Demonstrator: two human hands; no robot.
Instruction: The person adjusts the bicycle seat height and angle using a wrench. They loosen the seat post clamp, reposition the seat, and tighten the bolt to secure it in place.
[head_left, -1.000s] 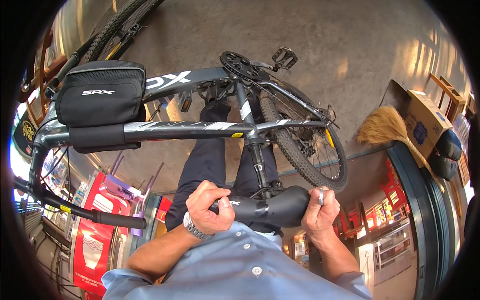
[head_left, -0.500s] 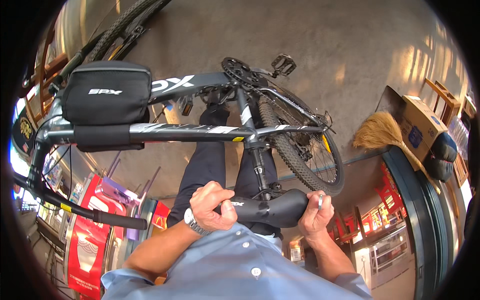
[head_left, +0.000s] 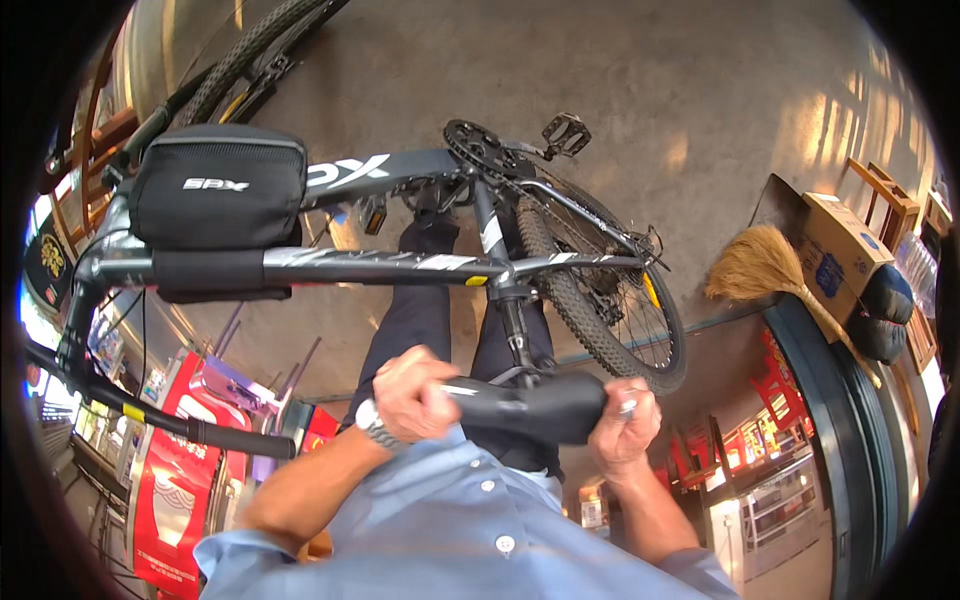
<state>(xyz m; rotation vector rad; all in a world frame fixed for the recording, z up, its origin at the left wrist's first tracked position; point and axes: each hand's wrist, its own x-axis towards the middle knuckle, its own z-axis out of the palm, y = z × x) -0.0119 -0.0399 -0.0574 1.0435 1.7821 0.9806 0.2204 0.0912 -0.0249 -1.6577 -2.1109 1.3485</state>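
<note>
A black bicycle saddle [head_left: 545,408] lies crosswise in front of my waist. My left hand [head_left: 410,393] is closed around its narrow nose, slightly blurred, with a watch [head_left: 378,428] on the wrist. At the wide rear end, my right hand [head_left: 624,422] grips the saddle's edge with curled fingers and wears a ring. Below the saddle runs the seatpost [head_left: 515,330], joined to a black and grey bicycle frame [head_left: 370,265]. A black bag [head_left: 218,190] is fixed on the top tube. The saddle's underside is hidden.
The handlebar [head_left: 150,418] reaches back at the left, and the rear wheel [head_left: 610,290] is at the right. Beyond the wheel are a straw broom [head_left: 757,262], a cardboard box [head_left: 840,245] and a dark glossy panel edge [head_left: 830,400]. Another bicycle's tyre [head_left: 235,65] shows at the far left.
Both hands have shifted a little up and left, the left hand more. The saddle has moved with them, its nose end swinging slightly away from my body. The bicycle frame has barely shifted.
</note>
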